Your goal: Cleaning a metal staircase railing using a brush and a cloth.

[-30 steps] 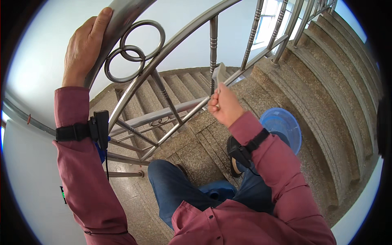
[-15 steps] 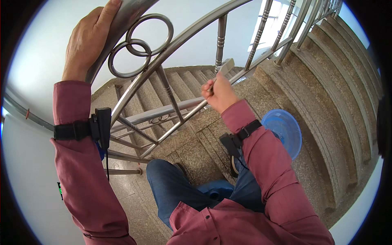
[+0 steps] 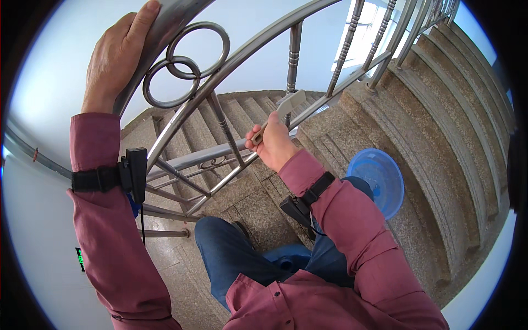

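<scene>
My left hand [image 3: 114,58] is closed over the thick metal handrail [image 3: 175,21] at the upper left, its thumb lying along the top. Two interlocked metal rings [image 3: 213,26] sit just right of it, below the rail. In the middle, my right hand [image 3: 275,142] grips a beige brush [image 3: 292,102] by its handle. The handle's end, with a slot in it, pokes out past my fingers, and the head points up and right. Greyish bristles show faintly on its far-left side. Beside the head stands a ridged metal baluster [image 3: 294,55]; whether they touch, I cannot tell.
A translucent blue basin [image 3: 400,192] stands on the steps at right, with some water seemingly inside. Stone stairs [image 3: 440,126] curve up on the right; others [image 3: 198,126] descend beyond the railing. Between my legs is a blue plastic object [image 3: 297,254] with a round hole.
My right hand has moved left and slightly down with the brush, turning more of its head into view. My right knee has shifted out toward the basin. The left hand stays on the handrail.
</scene>
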### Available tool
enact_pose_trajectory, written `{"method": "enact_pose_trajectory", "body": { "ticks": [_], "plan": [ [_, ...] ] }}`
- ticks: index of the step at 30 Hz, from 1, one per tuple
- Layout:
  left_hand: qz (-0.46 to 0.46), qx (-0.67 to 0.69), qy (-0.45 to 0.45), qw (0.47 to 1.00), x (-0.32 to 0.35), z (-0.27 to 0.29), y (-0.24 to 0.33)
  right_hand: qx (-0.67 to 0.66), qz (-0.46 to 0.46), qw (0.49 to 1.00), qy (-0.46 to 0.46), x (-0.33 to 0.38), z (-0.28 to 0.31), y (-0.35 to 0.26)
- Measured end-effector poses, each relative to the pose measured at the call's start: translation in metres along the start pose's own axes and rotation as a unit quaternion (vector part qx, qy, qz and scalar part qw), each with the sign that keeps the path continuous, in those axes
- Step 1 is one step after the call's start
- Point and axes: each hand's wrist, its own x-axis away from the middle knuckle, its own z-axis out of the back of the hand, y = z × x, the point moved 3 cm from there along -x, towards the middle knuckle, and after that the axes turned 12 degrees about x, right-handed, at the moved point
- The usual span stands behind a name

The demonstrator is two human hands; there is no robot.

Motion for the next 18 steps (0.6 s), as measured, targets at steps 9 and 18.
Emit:
{"method": "enact_pose_trajectory", "body": {
  "ticks": [9,18],
  "plan": [
    [-0.008,0.002,0.012,1.000,0.001,-0.001,0.002,-0.022,0.057,0.998,0.014,-0.022,0.017,-0.031],
    [-0.020,0.013,0.009,1.000,0.002,-0.001,0.002,-0.017,0.013,1.000,-0.011,-0.008,-0.013,0.000]
  ]
}}
